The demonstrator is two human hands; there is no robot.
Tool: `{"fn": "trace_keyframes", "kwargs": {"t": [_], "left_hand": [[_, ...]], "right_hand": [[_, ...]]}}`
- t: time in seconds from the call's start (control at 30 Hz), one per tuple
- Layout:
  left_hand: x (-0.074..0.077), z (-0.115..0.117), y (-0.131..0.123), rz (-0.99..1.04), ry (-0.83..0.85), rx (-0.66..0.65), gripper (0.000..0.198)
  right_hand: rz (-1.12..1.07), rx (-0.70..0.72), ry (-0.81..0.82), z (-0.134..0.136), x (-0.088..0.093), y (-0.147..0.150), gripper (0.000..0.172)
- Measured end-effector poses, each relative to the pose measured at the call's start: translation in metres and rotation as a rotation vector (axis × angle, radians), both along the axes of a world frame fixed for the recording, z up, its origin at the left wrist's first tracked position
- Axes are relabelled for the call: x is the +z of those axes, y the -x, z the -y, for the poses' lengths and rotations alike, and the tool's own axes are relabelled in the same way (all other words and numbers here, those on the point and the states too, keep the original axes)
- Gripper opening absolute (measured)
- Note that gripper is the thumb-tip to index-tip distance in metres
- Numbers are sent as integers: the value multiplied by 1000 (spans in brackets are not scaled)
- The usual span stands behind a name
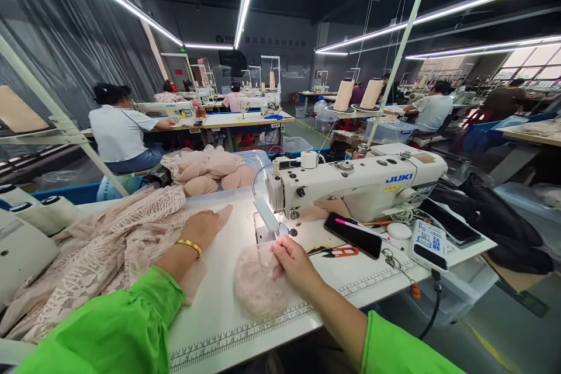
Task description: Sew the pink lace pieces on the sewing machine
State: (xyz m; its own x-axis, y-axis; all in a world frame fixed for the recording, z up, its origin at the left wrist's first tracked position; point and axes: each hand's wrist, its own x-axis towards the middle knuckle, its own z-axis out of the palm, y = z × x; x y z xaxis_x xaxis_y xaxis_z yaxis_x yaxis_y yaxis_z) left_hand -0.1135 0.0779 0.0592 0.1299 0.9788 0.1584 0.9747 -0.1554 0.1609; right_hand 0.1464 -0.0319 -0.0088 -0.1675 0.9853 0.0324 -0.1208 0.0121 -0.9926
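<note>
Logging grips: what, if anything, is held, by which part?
Right hand holds round lace by its upper edge. Left hand touches beige cloth; grip unclear.

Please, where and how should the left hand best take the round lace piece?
Probably by its free left rim, coming from the left with a light pinch. The round lace piece looks thin and soft, the right hand already pinches its upper right edge, its top is close to the sewing machine, and the left hand is on that open side.
</note>
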Motion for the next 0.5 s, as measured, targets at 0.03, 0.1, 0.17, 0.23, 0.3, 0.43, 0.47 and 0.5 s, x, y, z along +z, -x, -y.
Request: {"fn": "trace_keyframes", "kwargs": {"t": [0.03, 0.1, 0.17, 0.23, 0.3, 0.43, 0.47, 0.5], "left_hand": [[6, 3, 0, 13, -8, 7, 17], [20, 16, 0, 65, -19, 19, 23], [34, 35, -1, 144, 19, -9, 31], [43, 59, -5, 291, 173, -101, 33], [45, 83, -15, 496, 412, -201, 32], [36, 111, -44, 611, 612, -240, 23], [33, 113, -50, 591, 608, -240, 22], [32, 114, -55, 568, 590, -246, 23]], "right_hand": [[-21, -2, 11, -1, 0, 0, 41], [-72, -4, 45, -2, 0, -1, 47], [-126, -1, 77, -3, 0, -3, 55], [-170, 3, 94, -2, 0, -4, 62], [-199, 2, 93, 2, 2, -6, 69], [-134, 46, 3, 15, 12, -10, 68], [-77, 54, -34, 19, 16, -11, 63], [-9, 54, -70, 23, 20, -13, 56]]}}
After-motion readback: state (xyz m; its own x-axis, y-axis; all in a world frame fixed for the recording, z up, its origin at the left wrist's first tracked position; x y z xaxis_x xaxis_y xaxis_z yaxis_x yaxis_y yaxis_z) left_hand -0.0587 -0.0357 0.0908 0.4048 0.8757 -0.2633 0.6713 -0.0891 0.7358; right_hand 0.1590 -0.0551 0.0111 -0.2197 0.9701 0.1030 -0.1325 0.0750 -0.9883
